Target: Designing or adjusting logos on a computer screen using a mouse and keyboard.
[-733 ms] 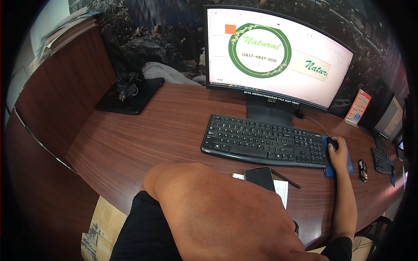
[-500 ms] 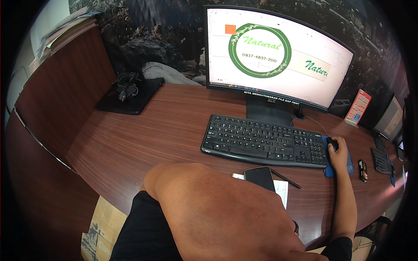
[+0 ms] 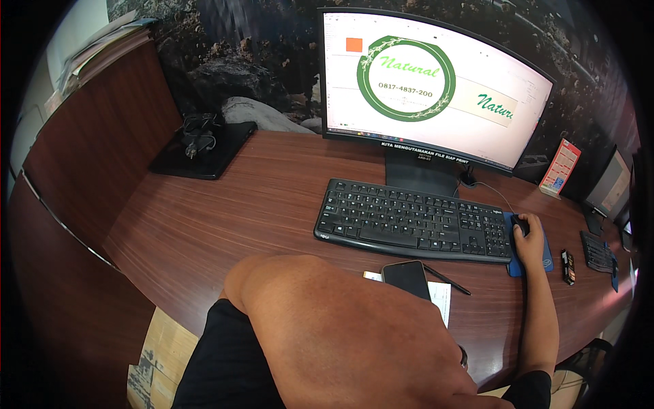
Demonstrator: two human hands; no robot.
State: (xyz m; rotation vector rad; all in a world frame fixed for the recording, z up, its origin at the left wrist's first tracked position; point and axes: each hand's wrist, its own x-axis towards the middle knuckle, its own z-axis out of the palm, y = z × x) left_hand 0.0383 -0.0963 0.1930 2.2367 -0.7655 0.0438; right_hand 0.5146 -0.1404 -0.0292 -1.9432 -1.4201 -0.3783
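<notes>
My right hand (image 3: pixel 528 238) rests over a black computer mouse (image 3: pixel 520 223) on a blue mouse pad (image 3: pixel 547 261), its fingers curled round it. My left forearm (image 3: pixel 354 334) lies large across the lower middle, bent at the elbow. Only a little of my left hand shows at the bottom edge; its fingers are hidden. Beside the mouse pad sits a black keyboard (image 3: pixel 415 221). Behind it stands a curved monitor (image 3: pixel 470 129), its screen bearing a green ring design, a small orange square and a cream panel with green lettering.
A smartphone (image 3: pixel 407 278), partly behind my forearm, lies on white paper (image 3: pixel 441 297) beside a black pen (image 3: pixel 447 279). Right of the mouse pad is a small dark box (image 3: pixel 568 267). A desk calendar (image 3: pixel 561 169) stands farther back. Cables (image 3: pixel 199 136) rest on a flat black device (image 3: pixel 235 140) at left.
On the screen, the orange square has shifted slightly left, and the cream panel's left part looks narrower. Neither arm has visibly moved, and my right hand stays on the mouse.
</notes>
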